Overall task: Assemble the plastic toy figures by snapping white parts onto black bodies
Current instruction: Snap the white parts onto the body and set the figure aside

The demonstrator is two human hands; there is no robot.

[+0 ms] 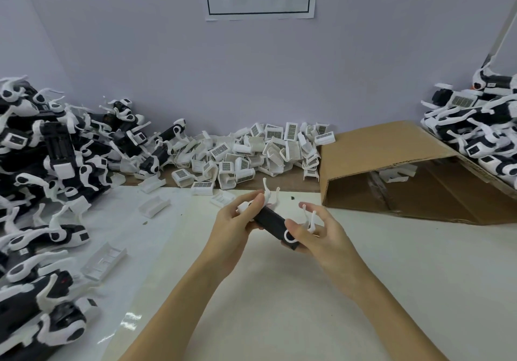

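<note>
A black toy body [272, 222] with white legs hangs above the middle of the table, held between both hands. My left hand [237, 220] grips its far end, where thin white legs [270, 194] stick upward. My right hand [316, 234] grips the near end, thumb beside a white round joint [289, 236], with more white legs [312, 219] passing between its fingers. Loose white clip parts [246, 153] lie heaped at the back centre.
A big pile of black-and-white figures [42, 164] fills the left side. Another pile of figures [481, 125] sits at the back right, above an open cardboard box [391, 148] lying on its side. Single white parts [105, 260] lie on the white table sheet [265, 304].
</note>
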